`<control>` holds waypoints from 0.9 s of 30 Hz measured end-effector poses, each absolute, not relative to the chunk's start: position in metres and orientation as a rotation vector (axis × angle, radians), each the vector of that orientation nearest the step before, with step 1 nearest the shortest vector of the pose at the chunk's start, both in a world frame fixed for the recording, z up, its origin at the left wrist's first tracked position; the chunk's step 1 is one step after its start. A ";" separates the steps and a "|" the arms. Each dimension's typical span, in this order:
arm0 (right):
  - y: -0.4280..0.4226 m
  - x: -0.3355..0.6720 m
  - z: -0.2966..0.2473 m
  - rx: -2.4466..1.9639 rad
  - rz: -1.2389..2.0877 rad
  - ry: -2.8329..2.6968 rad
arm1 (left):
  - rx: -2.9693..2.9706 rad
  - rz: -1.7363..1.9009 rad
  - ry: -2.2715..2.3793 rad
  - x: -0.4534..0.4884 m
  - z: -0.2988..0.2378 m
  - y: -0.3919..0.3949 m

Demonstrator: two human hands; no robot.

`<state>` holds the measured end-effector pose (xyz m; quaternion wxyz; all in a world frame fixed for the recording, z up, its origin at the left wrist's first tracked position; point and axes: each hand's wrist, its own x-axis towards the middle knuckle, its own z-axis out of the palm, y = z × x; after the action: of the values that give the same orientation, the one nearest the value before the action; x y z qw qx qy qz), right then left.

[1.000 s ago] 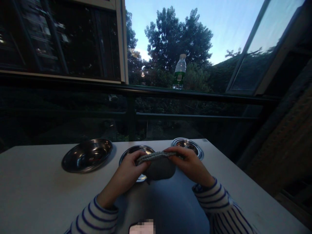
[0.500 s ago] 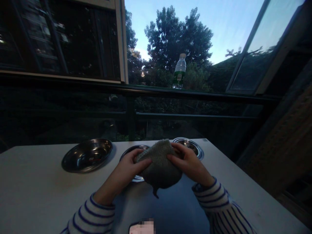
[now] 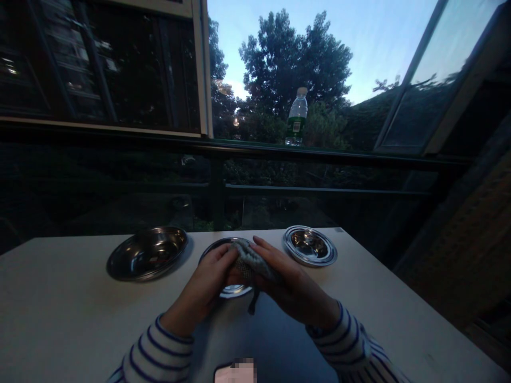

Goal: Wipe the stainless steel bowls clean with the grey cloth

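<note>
Left hand (image 3: 211, 279) and right hand (image 3: 285, 282) pinch grey knitted cloth (image 3: 249, 260) bunched between them, over middle steel dish (image 3: 231, 290); larger steel bowl (image 3: 148, 253) left, small steel dish (image 3: 310, 246) right; white table (image 3: 59, 308); water bottle (image 3: 296, 118) on railing (image 3: 339, 157).

Long sleeves, white with thin dark-blue hoops, cover both arms to the wrist: left sleeve (image 3: 159, 346), right sleeve (image 3: 351, 346). Left grip (image 3: 211, 279) and right grip (image 3: 287, 284) are bare.

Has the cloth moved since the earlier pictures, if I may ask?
Yes: the cloth has shifted left and bunched up, uncovering the right bowl it overlapped before.
</note>
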<state>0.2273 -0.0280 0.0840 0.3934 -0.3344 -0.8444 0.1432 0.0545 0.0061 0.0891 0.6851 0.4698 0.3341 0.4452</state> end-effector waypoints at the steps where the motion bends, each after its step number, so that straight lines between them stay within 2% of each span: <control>1: -0.027 0.227 0.081 -0.870 0.328 -2.165 | 1.007 1.009 0.735 0.055 0.089 0.006; 7: -0.029 0.222 0.074 -1.015 0.138 -2.291 | 0.893 1.041 0.650 0.054 0.093 0.004; 11: -0.031 0.224 0.076 -1.031 0.383 -2.299 | 0.978 1.031 0.697 0.052 0.094 0.005; 16: -0.025 0.229 0.076 -1.113 0.618 -1.895 | 1.046 1.009 0.635 0.046 0.093 0.006; 20: -0.024 0.227 0.079 -1.136 0.870 -1.798 | 1.145 0.994 0.645 0.044 0.099 0.004; 23: -0.028 0.225 0.077 -1.182 0.903 -1.728 | 1.222 1.060 0.768 0.041 0.104 0.005; 27: -0.030 0.230 0.063 -1.152 0.961 -1.361 | 1.205 1.226 1.014 0.025 0.096 0.015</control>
<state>0.2297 -0.0295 0.0633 0.5295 -0.4823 -0.5700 0.4026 0.0251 0.0153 0.0958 0.5421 0.5075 0.4268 0.5161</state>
